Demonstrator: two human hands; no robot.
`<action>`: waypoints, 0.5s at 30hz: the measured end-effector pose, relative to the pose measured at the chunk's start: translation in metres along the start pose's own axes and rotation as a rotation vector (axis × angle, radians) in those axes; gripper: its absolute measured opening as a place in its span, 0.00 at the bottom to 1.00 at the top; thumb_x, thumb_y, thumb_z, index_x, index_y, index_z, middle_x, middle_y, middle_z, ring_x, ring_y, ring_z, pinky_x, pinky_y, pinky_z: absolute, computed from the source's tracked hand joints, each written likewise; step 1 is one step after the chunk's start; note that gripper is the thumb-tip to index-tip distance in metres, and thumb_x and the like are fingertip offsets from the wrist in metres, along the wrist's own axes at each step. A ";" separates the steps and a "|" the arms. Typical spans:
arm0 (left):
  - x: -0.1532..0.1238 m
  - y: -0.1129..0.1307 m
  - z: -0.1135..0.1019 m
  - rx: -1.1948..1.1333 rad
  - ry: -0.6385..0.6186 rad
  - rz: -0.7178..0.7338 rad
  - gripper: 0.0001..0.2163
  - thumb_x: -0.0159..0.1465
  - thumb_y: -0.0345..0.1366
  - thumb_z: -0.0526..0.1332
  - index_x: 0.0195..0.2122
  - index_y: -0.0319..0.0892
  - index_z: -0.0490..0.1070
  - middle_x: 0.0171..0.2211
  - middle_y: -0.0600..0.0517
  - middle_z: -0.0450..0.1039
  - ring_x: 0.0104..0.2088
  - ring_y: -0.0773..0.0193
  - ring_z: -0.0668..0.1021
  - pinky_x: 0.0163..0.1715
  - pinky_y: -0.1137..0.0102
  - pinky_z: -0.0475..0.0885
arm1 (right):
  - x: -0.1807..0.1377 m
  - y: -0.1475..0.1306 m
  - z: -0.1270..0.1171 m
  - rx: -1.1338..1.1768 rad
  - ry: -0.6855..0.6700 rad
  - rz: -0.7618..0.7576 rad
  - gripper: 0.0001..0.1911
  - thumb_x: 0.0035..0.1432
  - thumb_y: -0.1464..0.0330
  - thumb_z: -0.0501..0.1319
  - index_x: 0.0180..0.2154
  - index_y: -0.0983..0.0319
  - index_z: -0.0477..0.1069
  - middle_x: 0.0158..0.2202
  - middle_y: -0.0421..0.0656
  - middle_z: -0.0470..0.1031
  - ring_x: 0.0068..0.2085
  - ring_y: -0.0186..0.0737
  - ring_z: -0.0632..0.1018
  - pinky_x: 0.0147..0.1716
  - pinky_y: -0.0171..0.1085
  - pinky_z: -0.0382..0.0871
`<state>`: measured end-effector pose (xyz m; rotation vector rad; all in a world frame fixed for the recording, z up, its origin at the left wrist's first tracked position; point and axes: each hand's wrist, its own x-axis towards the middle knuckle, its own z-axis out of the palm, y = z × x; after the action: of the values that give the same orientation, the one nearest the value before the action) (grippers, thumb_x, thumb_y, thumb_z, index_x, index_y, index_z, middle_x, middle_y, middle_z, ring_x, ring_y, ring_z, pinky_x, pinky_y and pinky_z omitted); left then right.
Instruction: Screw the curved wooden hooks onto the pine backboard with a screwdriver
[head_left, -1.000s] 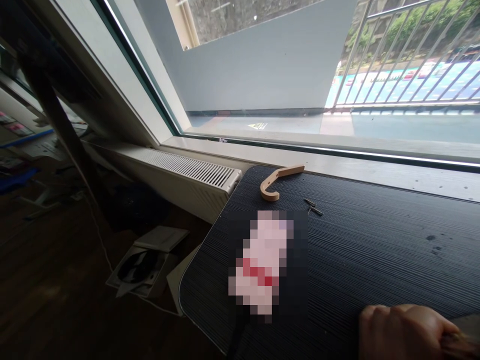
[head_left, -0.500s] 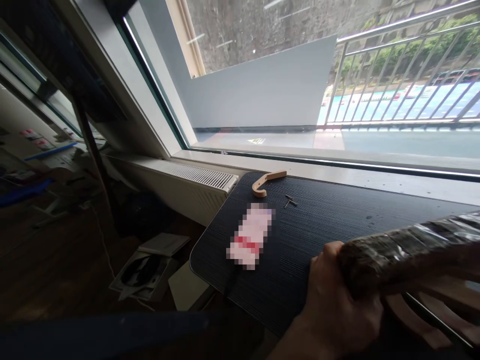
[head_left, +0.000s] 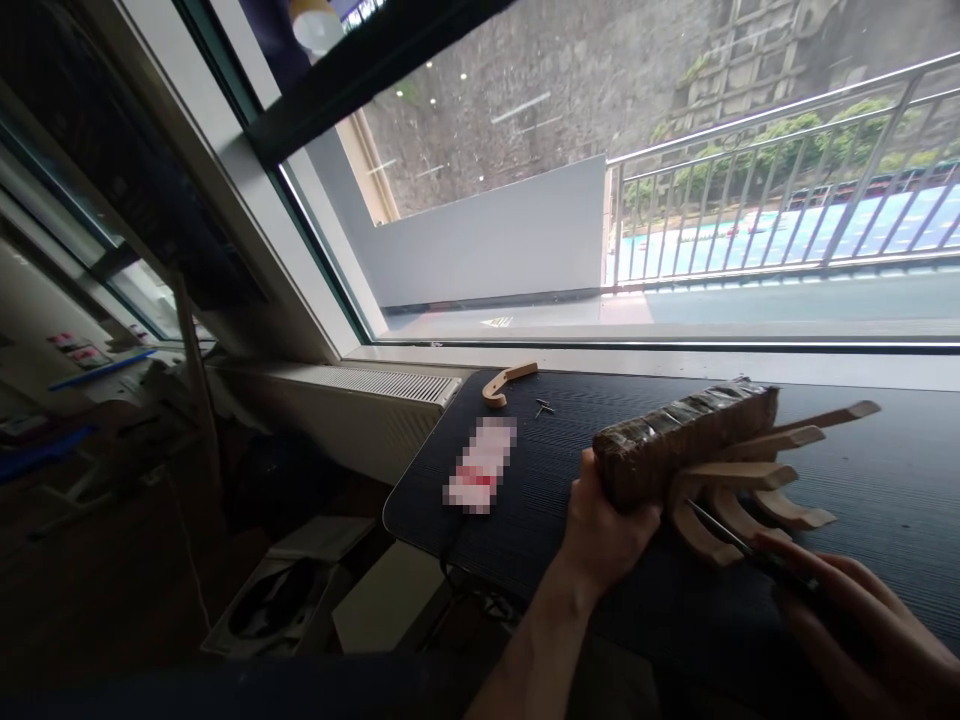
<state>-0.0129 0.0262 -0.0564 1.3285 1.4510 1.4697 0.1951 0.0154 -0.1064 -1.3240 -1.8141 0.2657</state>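
A brown block wrapped in shiny clear film is held at its left end by my left hand, fingers closed round it, above the black table. Several curved wooden hooks stick out from the block's right-hand side. In my right hand is a screwdriver with a dark handle and a thin metal shaft. Its shaft points up-left at the nearest hooks; whether the tip touches a screw is hidden. A separate wooden hook lies near the table's far left corner, with a few small screws beside it.
On the black table lies a blurred-out pink rectangular object. Behind stand a window sill and a white radiator. An open box is on the floor at the left, below the table's rounded edge.
My view has shifted right and up. The block and my left hand now appear further left and more fully. My right hand with the screwdriver has come clearly into view.
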 end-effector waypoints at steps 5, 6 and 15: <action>-0.001 -0.005 0.000 -0.003 0.007 0.064 0.22 0.51 0.33 0.67 0.46 0.45 0.62 0.38 0.52 0.74 0.36 0.62 0.76 0.37 0.71 0.71 | 0.000 0.008 -0.004 0.044 0.034 0.027 0.17 0.52 0.56 0.57 0.46 0.45 0.67 0.44 0.41 0.73 0.42 0.47 0.76 0.40 0.41 0.71; -0.001 -0.006 0.001 0.000 0.010 0.077 0.22 0.51 0.33 0.67 0.46 0.45 0.62 0.38 0.52 0.74 0.36 0.62 0.76 0.37 0.71 0.71 | 0.001 0.006 -0.005 0.068 0.042 0.020 0.16 0.52 0.56 0.58 0.44 0.47 0.68 0.43 0.41 0.74 0.40 0.46 0.77 0.41 0.41 0.71; 0.000 -0.012 0.003 -0.010 0.030 0.166 0.22 0.51 0.31 0.67 0.46 0.41 0.62 0.39 0.49 0.73 0.38 0.62 0.75 0.39 0.69 0.70 | 0.002 -0.015 -0.010 0.094 0.124 -0.009 0.17 0.55 0.55 0.57 0.42 0.56 0.72 0.40 0.41 0.76 0.38 0.43 0.77 0.40 0.39 0.70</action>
<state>-0.0124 0.0290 -0.0685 1.4553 1.3779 1.6065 0.1920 0.0077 -0.0900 -1.2395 -1.6840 0.2550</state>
